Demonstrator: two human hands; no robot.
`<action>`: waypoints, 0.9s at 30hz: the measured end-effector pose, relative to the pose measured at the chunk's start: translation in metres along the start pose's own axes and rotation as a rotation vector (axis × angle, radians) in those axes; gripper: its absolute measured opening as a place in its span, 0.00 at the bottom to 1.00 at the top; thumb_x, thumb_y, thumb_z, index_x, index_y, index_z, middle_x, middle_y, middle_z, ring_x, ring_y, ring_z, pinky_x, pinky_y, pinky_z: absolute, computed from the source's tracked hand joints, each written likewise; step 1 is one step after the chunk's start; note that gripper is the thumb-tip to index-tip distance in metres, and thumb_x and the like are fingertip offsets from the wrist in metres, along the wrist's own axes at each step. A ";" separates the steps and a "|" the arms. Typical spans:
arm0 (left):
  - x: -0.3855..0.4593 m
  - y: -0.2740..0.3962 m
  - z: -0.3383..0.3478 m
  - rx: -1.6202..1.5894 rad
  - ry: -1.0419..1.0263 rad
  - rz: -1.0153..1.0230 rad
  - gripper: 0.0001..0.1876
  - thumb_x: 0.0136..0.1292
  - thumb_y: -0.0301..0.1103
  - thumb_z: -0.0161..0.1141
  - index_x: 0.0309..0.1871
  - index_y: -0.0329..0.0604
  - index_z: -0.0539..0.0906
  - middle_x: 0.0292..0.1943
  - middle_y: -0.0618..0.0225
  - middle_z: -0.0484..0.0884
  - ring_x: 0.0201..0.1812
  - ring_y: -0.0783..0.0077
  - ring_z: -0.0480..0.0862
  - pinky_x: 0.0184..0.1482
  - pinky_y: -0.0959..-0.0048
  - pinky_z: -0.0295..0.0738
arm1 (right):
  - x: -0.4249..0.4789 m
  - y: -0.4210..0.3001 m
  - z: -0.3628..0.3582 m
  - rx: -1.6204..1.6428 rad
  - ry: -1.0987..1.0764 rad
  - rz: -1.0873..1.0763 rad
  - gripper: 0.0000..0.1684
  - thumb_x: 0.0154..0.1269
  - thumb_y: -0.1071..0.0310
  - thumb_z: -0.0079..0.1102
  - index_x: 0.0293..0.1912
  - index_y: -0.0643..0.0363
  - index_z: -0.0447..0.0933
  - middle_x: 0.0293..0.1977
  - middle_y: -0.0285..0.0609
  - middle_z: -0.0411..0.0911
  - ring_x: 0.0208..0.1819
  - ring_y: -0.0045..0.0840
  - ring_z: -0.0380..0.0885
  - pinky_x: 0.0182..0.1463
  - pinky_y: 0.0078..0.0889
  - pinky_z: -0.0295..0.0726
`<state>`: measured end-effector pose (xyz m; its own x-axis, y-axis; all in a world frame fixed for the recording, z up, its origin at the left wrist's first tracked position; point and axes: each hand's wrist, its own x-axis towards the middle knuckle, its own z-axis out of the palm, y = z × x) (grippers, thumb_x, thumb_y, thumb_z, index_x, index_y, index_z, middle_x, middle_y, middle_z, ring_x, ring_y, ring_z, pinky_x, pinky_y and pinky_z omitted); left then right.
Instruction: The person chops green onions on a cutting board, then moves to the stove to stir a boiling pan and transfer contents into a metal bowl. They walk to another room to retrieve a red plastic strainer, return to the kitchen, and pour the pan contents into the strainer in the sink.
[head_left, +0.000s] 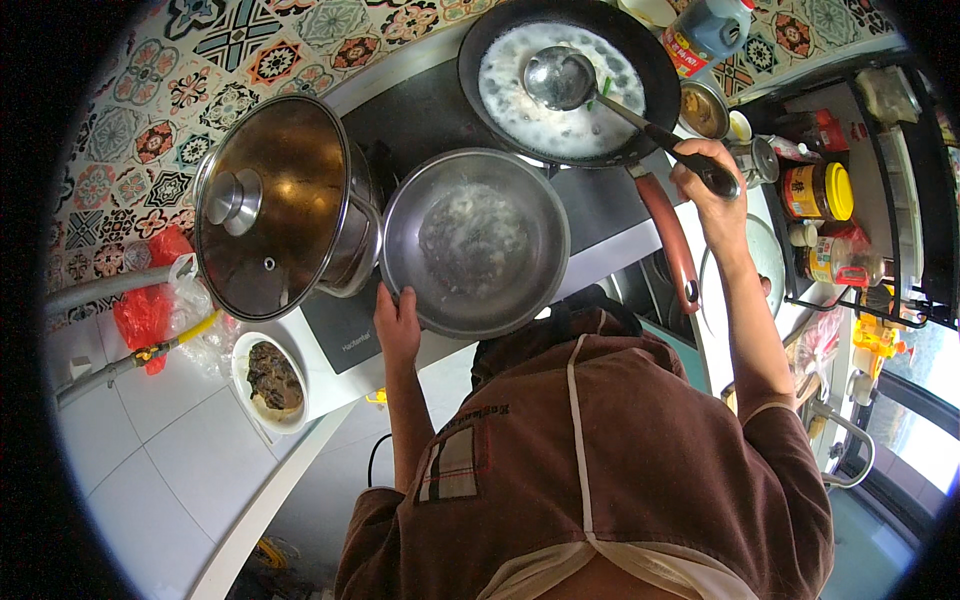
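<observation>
My right hand (712, 176) grips the black handle of a metal ladle (559, 78). The ladle's bowl is over a dark wok (664, 82), in or just above a whitish, bubbling liquid (510, 112) with a few green pieces. The wok's reddish-brown handle (670, 240) points toward my body. With my left hand (399, 319) I hold the near left rim of a steel basin (551, 232), fingers on the edge. Wet, pale residue lies on the basin's bottom. Left of the basin stands a steel pot with a glass lid (292, 247).
An oval white dish of dark food (279, 382) sits at the counter's left end, by plastic bags (191, 322) and a gas pipe. To the right are a metal bowl (703, 111), a glass lid (761, 247) and a rack of jars (817, 191). A large bottle (705, 37) stands behind.
</observation>
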<state>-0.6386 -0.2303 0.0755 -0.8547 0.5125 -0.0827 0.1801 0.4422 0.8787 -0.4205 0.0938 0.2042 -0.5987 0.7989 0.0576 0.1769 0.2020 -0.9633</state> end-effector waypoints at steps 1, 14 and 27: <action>0.000 0.000 -0.001 0.007 -0.007 -0.005 0.10 0.62 0.30 0.49 0.43 0.33 0.72 0.27 0.60 0.74 0.28 0.71 0.71 0.33 0.73 0.67 | -0.001 0.001 -0.002 -0.023 -0.024 -0.027 0.12 0.54 0.77 0.54 0.41 0.62 0.75 0.33 0.33 0.74 0.34 0.13 0.71 0.41 0.15 0.70; 0.003 0.000 0.000 -0.045 -0.028 -0.027 0.13 0.62 0.30 0.49 0.48 0.34 0.71 0.31 0.62 0.74 0.30 0.73 0.72 0.35 0.73 0.67 | -0.007 -0.013 0.021 0.063 -0.158 0.013 0.13 0.51 0.79 0.54 0.40 0.63 0.75 0.33 0.34 0.74 0.34 0.13 0.70 0.41 0.15 0.69; 0.002 -0.006 0.001 -0.082 -0.035 -0.041 0.15 0.62 0.30 0.49 0.51 0.34 0.71 0.39 0.57 0.78 0.37 0.69 0.75 0.42 0.72 0.69 | -0.047 -0.040 0.000 0.196 0.032 0.000 0.15 0.51 0.75 0.56 0.41 0.66 0.69 0.24 0.40 0.71 0.21 0.15 0.66 0.25 0.15 0.65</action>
<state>-0.6413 -0.2314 0.0692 -0.8429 0.5211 -0.1339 0.1041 0.4022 0.9096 -0.3995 0.0476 0.2403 -0.5728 0.8173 0.0626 0.0199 0.0901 -0.9957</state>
